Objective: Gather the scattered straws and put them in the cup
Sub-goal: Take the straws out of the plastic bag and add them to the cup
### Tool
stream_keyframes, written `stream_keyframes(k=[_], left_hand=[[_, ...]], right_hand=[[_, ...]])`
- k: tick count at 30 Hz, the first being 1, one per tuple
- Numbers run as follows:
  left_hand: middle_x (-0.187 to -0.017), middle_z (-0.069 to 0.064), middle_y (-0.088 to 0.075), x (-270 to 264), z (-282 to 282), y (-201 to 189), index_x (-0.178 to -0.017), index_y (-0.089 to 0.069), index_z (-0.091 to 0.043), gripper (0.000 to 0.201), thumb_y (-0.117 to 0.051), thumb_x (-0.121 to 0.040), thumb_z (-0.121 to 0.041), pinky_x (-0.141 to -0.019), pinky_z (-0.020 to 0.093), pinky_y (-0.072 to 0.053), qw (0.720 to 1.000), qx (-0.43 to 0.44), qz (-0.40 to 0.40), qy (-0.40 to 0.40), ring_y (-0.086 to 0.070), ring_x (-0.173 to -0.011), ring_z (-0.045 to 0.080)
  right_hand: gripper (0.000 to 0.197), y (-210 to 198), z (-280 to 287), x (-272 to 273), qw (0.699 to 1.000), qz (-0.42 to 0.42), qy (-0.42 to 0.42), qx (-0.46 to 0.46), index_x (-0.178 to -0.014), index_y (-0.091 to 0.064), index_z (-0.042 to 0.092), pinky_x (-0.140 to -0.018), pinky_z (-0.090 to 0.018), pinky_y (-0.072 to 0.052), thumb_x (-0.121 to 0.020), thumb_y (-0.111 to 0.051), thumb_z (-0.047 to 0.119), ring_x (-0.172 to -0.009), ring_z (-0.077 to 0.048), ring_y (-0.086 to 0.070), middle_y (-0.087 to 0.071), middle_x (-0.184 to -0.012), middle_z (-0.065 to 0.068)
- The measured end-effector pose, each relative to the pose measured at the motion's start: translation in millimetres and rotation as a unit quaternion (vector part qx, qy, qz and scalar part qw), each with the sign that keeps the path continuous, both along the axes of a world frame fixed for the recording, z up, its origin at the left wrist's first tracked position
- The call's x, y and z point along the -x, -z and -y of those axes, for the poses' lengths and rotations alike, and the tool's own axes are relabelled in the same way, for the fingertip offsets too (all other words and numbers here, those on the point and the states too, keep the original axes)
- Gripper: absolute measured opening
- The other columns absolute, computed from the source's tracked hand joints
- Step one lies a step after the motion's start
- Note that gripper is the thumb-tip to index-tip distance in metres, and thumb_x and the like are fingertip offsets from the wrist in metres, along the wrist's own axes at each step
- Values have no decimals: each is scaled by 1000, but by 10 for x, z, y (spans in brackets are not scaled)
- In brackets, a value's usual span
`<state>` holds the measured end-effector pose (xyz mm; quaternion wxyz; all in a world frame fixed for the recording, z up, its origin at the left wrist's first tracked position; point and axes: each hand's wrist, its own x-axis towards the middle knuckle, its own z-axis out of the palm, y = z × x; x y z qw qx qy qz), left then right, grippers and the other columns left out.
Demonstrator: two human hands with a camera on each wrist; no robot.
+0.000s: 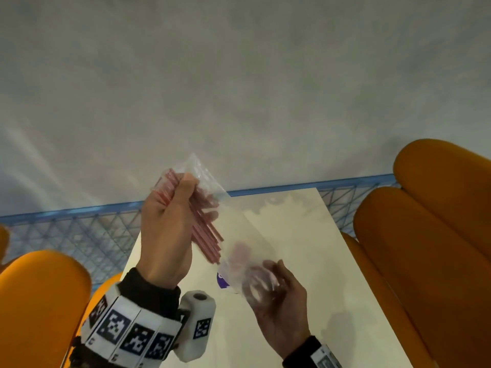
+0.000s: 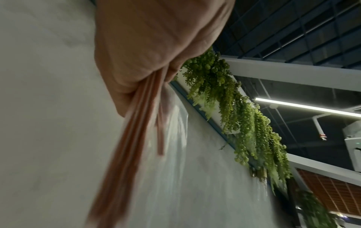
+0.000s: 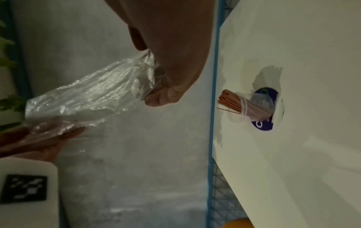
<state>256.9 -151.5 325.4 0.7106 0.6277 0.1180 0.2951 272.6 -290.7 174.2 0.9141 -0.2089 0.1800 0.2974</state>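
A crumpled end of the clear plastic bag (image 1: 239, 251) is pinched in the curled fingers of the right hand (image 1: 281, 309), nearest and low. The cup (image 3: 248, 108), on a blue sticker (image 3: 263, 125) whose lettering is too blurred to be read, is stood on the white table (image 1: 305, 235), a bundle of straws inside it. Farther left, the pink straws (image 1: 204, 229) are gripped by the raised left hand (image 1: 167, 221), thumb up, long axis slanted from far-left to near-right, seemingly partly sheathed in the bag.
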Motion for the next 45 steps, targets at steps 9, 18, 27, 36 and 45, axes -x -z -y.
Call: stream_keyframes(k=[9, 18, 27, 36, 45], left_hand=[[-98, 12, -74, 101, 271, 19, -86, -68, -14, 14, -57, -92, -20, -94, 58, -49, 994, -28, -78, 67, -69, -100, 27], [-67, -12, -67, 102, 184, -114, -84, -71, -25, 20, -57, -93, -36, -62, 18, -47, 876, -480, -32, -36, -64, -65, 6], [-51, -15, -52, 142, 286, -322, -85, -69, -14, 28, -52, -93, -35, -59, 15, -43, 822, -568, 16, -35, -59, -64, 11], [-45, 2, -54, 239, 231, -613, -84, -69, -25, 27, -49, -93, -41, -44, 17, -38, 864, -504, 0, -21, -57, -42, 9], [-49, 1, -57, 224, 184, -774, -82, -68, -27, 27, -50, -93, -44, -41, 16, -35, 883, -469, 7, -18, -55, -36, 12]], right_hand=[[21, 204, -123, 132, 999, -41, -15, -2, -92, -66, 5, -80, -39, -52, -79, -65, 22, -100, -35, -61, -59, -127, -25], [19, 150, -9, 110, 999, -6, 6, -47, -94, -63, 4, -65, -34, -54, -84, -61, 19, -78, -29, -71, -73, -94, -16], [36, 102, -46, 143, 997, -14, -72, -31, -111, -65, 12, -57, -28, -51, -79, -65, 29, -72, -21, -59, -63, -95, -12], [46, -25, -3, 113, 996, 13, -38, -81, -125, -61, 8, -56, -28, -57, -95, -48, 41, -77, -25, -72, -70, -112, -16], [41, 14, -47, 142, 998, -30, -35, -51, -111, -66, 3, -48, -28, -54, -90, -59, 38, -63, -22, -62, -65, -91, -14]])
